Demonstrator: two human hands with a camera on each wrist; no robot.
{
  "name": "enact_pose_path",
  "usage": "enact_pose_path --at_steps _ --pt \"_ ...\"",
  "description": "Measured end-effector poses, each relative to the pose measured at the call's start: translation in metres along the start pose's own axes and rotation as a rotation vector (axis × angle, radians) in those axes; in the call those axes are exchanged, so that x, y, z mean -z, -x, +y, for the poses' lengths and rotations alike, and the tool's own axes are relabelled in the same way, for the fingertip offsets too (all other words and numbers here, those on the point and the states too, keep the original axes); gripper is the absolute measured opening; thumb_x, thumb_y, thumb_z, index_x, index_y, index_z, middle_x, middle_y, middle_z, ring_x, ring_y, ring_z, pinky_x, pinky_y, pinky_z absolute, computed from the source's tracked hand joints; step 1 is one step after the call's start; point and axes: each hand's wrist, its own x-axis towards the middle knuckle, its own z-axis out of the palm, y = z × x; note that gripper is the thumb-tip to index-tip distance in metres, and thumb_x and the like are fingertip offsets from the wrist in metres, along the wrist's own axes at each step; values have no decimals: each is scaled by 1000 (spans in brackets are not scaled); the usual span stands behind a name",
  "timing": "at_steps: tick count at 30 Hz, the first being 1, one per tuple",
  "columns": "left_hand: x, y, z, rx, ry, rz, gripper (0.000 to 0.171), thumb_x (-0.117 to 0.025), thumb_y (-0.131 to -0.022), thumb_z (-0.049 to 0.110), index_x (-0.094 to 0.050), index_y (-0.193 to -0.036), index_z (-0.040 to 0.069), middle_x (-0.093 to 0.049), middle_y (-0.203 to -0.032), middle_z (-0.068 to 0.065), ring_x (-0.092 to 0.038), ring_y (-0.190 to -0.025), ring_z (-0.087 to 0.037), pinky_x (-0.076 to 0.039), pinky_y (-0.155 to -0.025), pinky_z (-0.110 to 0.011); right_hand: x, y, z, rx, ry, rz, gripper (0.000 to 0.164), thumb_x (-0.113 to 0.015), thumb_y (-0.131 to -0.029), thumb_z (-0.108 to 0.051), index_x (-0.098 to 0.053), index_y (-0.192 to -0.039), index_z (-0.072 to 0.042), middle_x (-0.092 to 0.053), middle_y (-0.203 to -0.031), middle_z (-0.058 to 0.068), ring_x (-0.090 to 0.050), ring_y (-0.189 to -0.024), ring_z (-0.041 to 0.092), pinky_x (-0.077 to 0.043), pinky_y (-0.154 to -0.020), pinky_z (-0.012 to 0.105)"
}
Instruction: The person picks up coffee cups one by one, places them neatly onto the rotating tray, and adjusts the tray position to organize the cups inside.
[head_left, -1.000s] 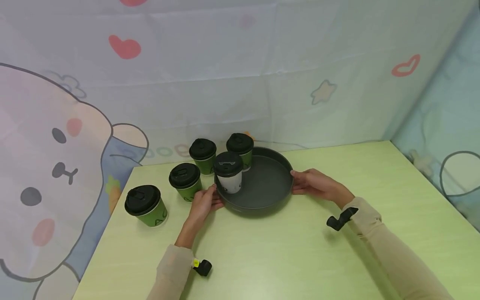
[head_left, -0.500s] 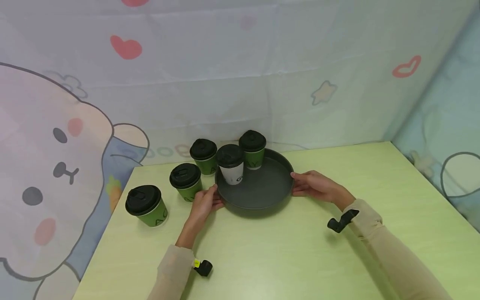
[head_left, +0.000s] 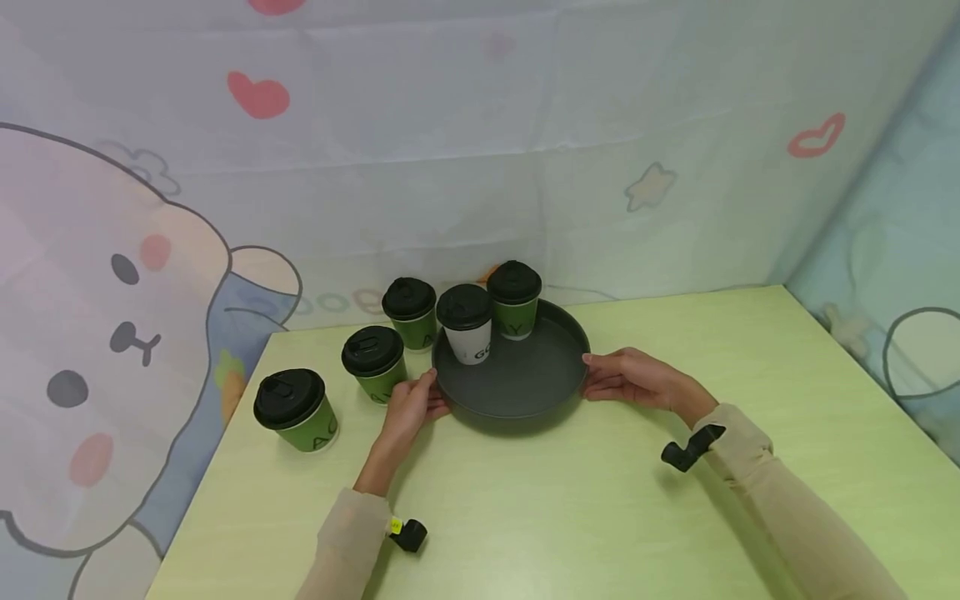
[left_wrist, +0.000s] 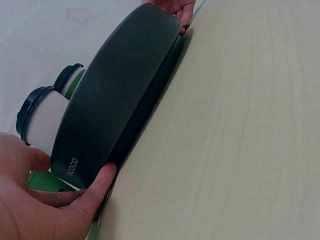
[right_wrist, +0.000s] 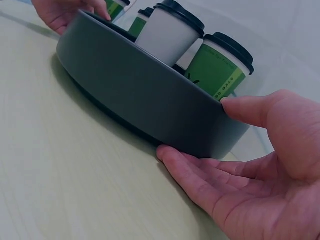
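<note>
A round dark grey tray (head_left: 517, 383) with a raised wall sits between both hands. Inside it, toward the back left, stand a white paper cup (head_left: 470, 343) and a green paper cup (head_left: 516, 317), both upright with black lids. At the tray's left side my left hand (head_left: 407, 410) holds the wall, thumb near the rim and a finger at the lower edge. Opposite, my right hand (right_wrist: 280, 165) grips the wall with the thumb on the rim and fingers under the lower edge. Pale lettering marks the tray's outer side in the left wrist view.
Several green cups with black lids stand on the table left of the tray: a front one (head_left: 307, 425), a middle one (head_left: 378, 375) and a back one (head_left: 412, 321). A printed cloth (head_left: 420, 183) hangs behind the pale green table (head_left: 525, 508).
Both cups in the tray have shifted clockwise: the green one to the right, the white one toward the back and slightly right, its lettering turning into view. The hands stay nearly in place.
</note>
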Motion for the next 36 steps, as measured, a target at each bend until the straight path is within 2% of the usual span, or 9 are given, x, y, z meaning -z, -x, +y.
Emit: enact_pose_path --at_steps 8,13,16,19,23,27,30,33,36 --pt "-2 -2 -1 -5 -9 34 47 -52 -109 27 -60 -120 -18 -63 -97 -15 -65 -79 -18 -61 -78 -29 -2 0 1 5 -4 3 35 -57 -109 -20 -58 -119 14 -68 -104 18 -70 -99 28 -55 -100 41" --pt "0 2 0 -28 -41 23 48 -53 -109 26 -60 -125 -18 -67 -104 -20 -69 -87 -22 -62 -84 -33 -1 -1 3 9 -6 10 44 -56 -109 -20 -50 -128 19 -68 -106 18 -70 -100 27 -55 -101 40" --pt "6 10 3 -73 -116 15 50 -52 -109 29 -60 -128 -17 -68 -113 -27 -72 -100 -31 -59 -92 -38 -1 -1 3 10 -3 10 47 -56 -110 -20 -47 -133 20 -67 -108 19 -70 -102 27 -55 -101 40" --pt "13 21 11 -127 -184 11 52 -53 -109 31 -60 -130 -16 -66 -121 -30 -69 -113 -38 -56 -100 -42 -1 -2 3 13 8 4 49 -55 -110 -20 -45 -136 21 -67 -111 19 -70 -103 27 -55 -101 40" --pt "25 38 28 -210 -183 -27 46 -51 -110 26 -59 -132 -13 -65 -124 -29 -66 -118 -40 -54 -103 -41 -2 -2 3 18 20 1 49 -54 -110 -20 -44 -136 21 -67 -111 19 -70 -103 27 -55 -101 40" --pt "40 54 51 -349 -136 -69 40 -50 -112 20 -59 -133 -12 -65 -124 -29 -68 -116 -32 -54 -102 -36 -3 0 2 21 26 3 48 -54 -110 -20 -46 -134 21 -67 -109 18 -70 -100 25 -55 -101 39" --pt "56 63 68 -509 -105 -30 38 -52 -111 18 -60 -130 -15 -65 -123 -32 -70 -112 -26 -54 -101 -34 -3 0 1 23 27 0 49 -55 -110 -21 -46 -134 21 -68 -108 18 -71 -99 24 -55 -101 39" --pt "75 65 78 -691 -165 126 33 -57 -108 16 -65 -128 -11 -67 -121 -27 -71 -109 -16 -54 -99 -26 -4 -1 2 27 27 -3 51 -55 -110 -22 -44 -135 21 -68 -108 18 -71 -98 23 -55 -100 39" --pt "95 63 80 -837 -284 314 29 -65 -103 11 -68 -126 -6 -68 -122 -18 -66 -114 -15 -52 -102 -25 -4 -1 3 34 24 0 52 -56 -110 -22 -44 -135 22 -68 -108 18 -71 -98 23 -56 -99 38"
